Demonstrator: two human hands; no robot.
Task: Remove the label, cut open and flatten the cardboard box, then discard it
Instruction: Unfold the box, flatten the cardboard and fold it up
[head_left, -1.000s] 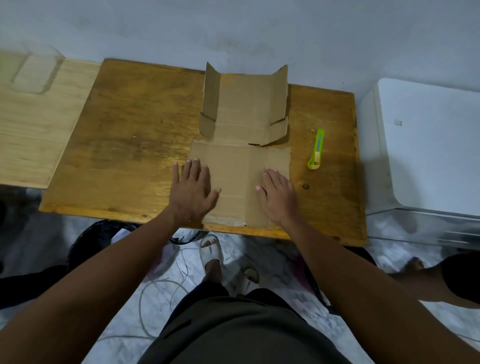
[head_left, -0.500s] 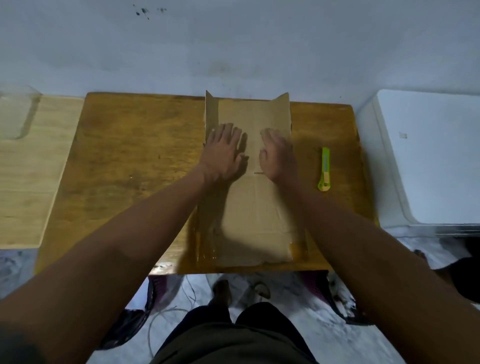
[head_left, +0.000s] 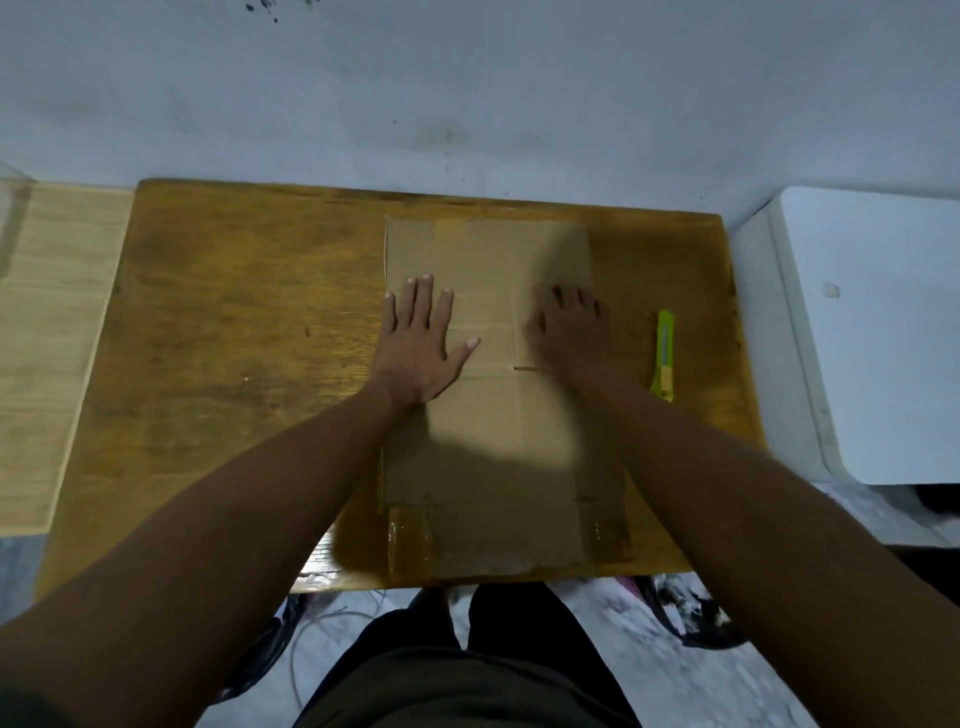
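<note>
Here, a wooden desk (head_left: 218, 332) stands against a pale wall (head_left: 467, 93), its varnish worn and darker in patches. To its left sits a lighter wooden surface (head_left: 57, 332), touching or very nearly touching the desk's edge. To its right is a white appliance or cabinet (head_left: 878, 332) with a rounded corner. A green utility knife (head_left: 664, 355) lies on the desk just beside the right edge of the cardboard, its length running away from the person, apart from both hands. Below the near edge of the desk are the person's dark trousers (head_left: 457, 680), some thin cables (head_left: 306, 644) and a dark bag (head_left: 691, 613) on a pale floor. Both forearms cross the near part of the desk and hide strips of it and of the cardboard's lower corners.

The cardboard box (head_left: 493, 452) lies opened out flat on the desk, plain brown, with fold creases running lengthwise and across, and a short slit near the middle. Shiny tape remains on the two near corner flaps. It reaches from near the desk's far edge to its near edge.

The left hand (head_left: 418, 345) lies flat on the cardboard's left side, fingers straight and spread, thumb out to the right. The right hand (head_left: 569, 332) rests palm down on the right side, fingers extended though blurred. Neither hand holds anything; both press on the sheet around its middle crease.
</note>
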